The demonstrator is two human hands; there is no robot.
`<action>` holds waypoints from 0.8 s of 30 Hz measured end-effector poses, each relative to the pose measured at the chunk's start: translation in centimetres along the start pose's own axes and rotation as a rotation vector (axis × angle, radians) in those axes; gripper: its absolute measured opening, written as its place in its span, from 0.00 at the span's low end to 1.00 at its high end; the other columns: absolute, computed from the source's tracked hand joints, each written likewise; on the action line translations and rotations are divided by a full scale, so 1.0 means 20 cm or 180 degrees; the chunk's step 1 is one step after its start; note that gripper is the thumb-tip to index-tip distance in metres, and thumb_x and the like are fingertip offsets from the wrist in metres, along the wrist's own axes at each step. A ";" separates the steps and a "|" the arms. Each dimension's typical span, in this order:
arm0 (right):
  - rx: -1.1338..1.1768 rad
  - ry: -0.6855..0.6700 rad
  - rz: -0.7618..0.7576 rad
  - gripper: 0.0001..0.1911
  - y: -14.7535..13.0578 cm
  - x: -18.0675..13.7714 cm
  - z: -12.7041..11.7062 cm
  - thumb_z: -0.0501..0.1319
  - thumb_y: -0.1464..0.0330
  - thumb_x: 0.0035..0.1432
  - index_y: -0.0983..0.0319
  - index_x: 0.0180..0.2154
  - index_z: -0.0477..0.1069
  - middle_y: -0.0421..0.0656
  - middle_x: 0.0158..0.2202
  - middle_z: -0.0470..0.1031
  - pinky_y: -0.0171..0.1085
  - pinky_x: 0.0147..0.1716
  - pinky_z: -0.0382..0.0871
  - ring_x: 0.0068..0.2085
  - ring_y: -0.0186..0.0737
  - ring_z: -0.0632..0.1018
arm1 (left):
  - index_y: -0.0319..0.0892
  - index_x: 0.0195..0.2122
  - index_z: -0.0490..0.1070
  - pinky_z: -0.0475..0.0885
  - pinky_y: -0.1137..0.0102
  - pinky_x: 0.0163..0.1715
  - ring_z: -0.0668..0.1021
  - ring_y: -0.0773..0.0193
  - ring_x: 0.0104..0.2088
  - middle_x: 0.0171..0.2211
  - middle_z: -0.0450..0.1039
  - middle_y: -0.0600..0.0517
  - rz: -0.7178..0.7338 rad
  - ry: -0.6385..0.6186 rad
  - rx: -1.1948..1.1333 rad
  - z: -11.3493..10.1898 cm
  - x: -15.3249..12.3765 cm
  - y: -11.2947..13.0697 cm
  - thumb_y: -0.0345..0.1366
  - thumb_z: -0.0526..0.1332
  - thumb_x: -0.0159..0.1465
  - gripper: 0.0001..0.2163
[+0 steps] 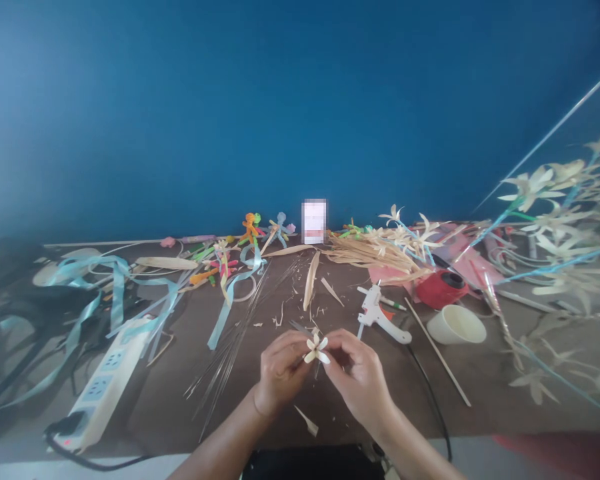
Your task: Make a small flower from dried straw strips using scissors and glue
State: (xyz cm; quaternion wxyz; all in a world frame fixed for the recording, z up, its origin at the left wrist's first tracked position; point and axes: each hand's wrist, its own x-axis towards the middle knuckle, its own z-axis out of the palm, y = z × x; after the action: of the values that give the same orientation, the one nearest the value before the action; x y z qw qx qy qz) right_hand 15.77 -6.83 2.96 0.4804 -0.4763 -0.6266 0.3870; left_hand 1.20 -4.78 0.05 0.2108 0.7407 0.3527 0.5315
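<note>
A small cream flower (316, 349) with pointed petals, seemingly made of dried husk, is pinched between my two hands near the table's front. My left hand (284, 365) closes on its left side, fingers curled. From the right, my right hand (356, 365) grips a petal with thumb and fingertips. The flower's back and any stem are hidden by the fingers. Just beyond the hands lie scissors, only partly visible, and small husk scraps. A loose husk piece (307, 421) rests on the table below the flower.
A white glue gun (380, 317) with a black cord lies right of my hands, near a thin stick (437, 351) and a cream cup (457, 325). Thin wires (240, 327), blue ribbon (230, 300) and a power strip (107, 383) are leftward. Dried husks (375, 250) lie behind.
</note>
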 end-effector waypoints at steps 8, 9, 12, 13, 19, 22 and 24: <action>-0.0087 0.0112 -0.0077 0.05 0.00 -0.01 0.01 0.55 0.76 0.51 0.61 0.28 0.66 0.40 0.28 0.69 0.32 0.27 0.64 0.28 0.35 0.70 | 0.40 0.31 0.72 0.72 0.70 0.31 0.76 0.64 0.31 0.29 0.74 0.49 0.0078 -0.0023 -0.0007 0.00 0.00 0.00 0.24 0.60 0.53 0.07; -0.0100 0.0114 -0.0084 0.05 0.00 -0.01 0.01 0.55 0.76 0.51 0.62 0.28 0.66 0.40 0.28 0.69 0.32 0.27 0.64 0.28 0.34 0.70 | 0.40 0.31 0.72 0.72 0.70 0.30 0.76 0.64 0.31 0.29 0.74 0.49 0.0091 -0.0014 0.0001 0.00 0.00 0.00 0.24 0.60 0.53 0.07; -0.0143 0.0130 -0.0112 0.05 0.00 -0.01 0.02 0.55 0.77 0.51 0.62 0.28 0.66 0.40 0.28 0.68 0.32 0.27 0.63 0.28 0.34 0.70 | 0.40 0.31 0.72 0.72 0.70 0.30 0.76 0.64 0.30 0.28 0.74 0.49 0.0114 0.0015 0.0006 0.01 0.00 0.01 0.25 0.60 0.53 0.06; -0.0158 0.0149 -0.0136 0.05 0.00 -0.01 0.02 0.55 0.77 0.51 0.62 0.27 0.65 0.40 0.28 0.68 0.32 0.27 0.63 0.28 0.34 0.70 | 0.40 0.31 0.72 0.72 0.70 0.30 0.76 0.63 0.30 0.28 0.74 0.48 0.0102 0.0016 0.0005 0.01 0.00 0.01 0.25 0.60 0.54 0.06; -0.0252 0.0177 -0.0212 0.06 0.03 -0.01 0.02 0.54 0.78 0.50 0.62 0.27 0.64 0.40 0.28 0.66 0.32 0.27 0.63 0.29 0.34 0.69 | 0.41 0.33 0.73 0.71 0.70 0.31 0.76 0.63 0.31 0.29 0.74 0.48 0.0006 -0.0027 0.0017 0.02 -0.01 0.00 0.24 0.60 0.53 0.08; -0.0359 0.0115 -0.0161 0.05 0.03 -0.01 0.02 0.53 0.77 0.50 0.62 0.28 0.64 0.40 0.29 0.66 0.32 0.28 0.63 0.30 0.34 0.70 | 0.41 0.33 0.73 0.71 0.70 0.31 0.75 0.64 0.31 0.29 0.74 0.49 -0.0058 -0.0008 0.0064 0.03 -0.01 -0.01 0.23 0.59 0.53 0.08; -0.0478 -0.0006 -0.0086 0.05 0.02 -0.01 0.01 0.54 0.76 0.51 0.61 0.29 0.64 0.40 0.29 0.66 0.32 0.27 0.63 0.28 0.33 0.69 | 0.41 0.31 0.74 0.70 0.71 0.31 0.75 0.64 0.31 0.29 0.74 0.49 -0.0156 -0.0037 0.0109 0.03 -0.01 -0.01 0.24 0.59 0.53 0.08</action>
State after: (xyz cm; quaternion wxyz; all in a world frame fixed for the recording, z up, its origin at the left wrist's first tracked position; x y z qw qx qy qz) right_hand 15.65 -6.90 2.43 0.4480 -0.5021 -0.6607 0.3327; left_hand 1.61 -4.86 -0.36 0.2131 0.7384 0.3786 0.5158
